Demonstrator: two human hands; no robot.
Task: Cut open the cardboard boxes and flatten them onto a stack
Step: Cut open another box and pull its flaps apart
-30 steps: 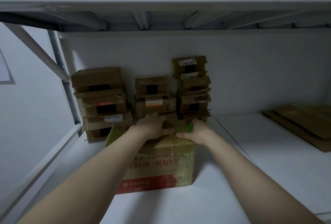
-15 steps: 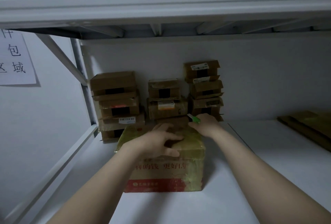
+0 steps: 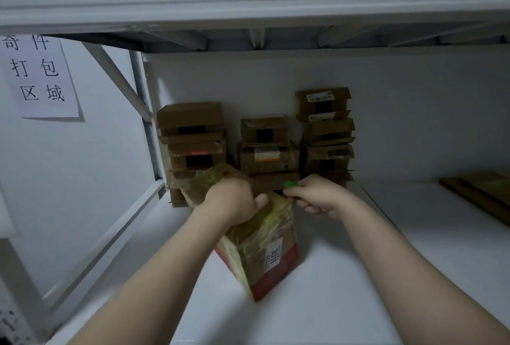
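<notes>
The left hand (image 3: 234,201) gripped the tipped yellow-and-red taped cardboard box (image 3: 265,248) on the white shelf (image 3: 345,275), while the right hand (image 3: 317,195), at its 2 o'clock, held a green cutter (image 3: 291,184), likely ready to slice the tape.

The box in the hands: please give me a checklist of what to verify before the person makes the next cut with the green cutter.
1. Box steadied: ok. The left hand grips the top of the box.
2. Cutter in hand: ok. The right hand holds the green cutter.
3. Blade out: cannot tell; it is hidden.
4. Left thumb away from the cutter: not ok. It lies close to the right hand's fingers.
5. Place for the flat piece: ok. Flattened cardboard lies to the right on the shelf.
</notes>
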